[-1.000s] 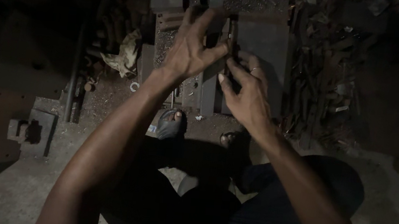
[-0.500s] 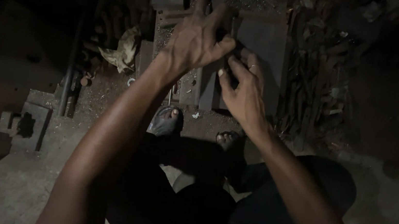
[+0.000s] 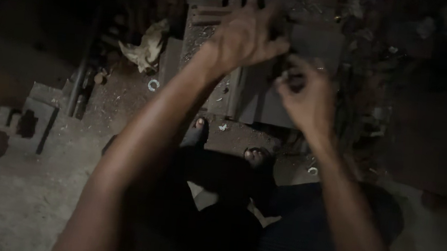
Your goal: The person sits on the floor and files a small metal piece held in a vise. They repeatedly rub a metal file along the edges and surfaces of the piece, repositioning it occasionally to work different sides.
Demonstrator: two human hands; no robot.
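While both hands work at upper centre of the frame, the left hand (image 3: 245, 40) spreads over the grey metal block (image 3: 269, 100), and the right hand (image 3: 303, 95) pinches a small dark part (image 3: 295, 81) just beside it; seating it calls for fine alignment.

Dull grey, speckled with pale filings: the flat steel machine block (image 3: 269, 100). Crumpled cloth rag (image 3: 146, 50), off-white with tan stains. Small metal washer ring (image 3: 153, 85), pale silvery, on brown-grey dusty concrete floor (image 3: 9, 197). Second pale ring (image 3: 313, 170) beside dark navy trousers (image 3: 300, 236). Rust-brown heap of scrap metal bits (image 3: 371, 63). Dark grey notched metal block (image 3: 24, 123), black in its hollow. Black sandals (image 3: 255, 164). All else in deep shadow, colours impossible to tell.
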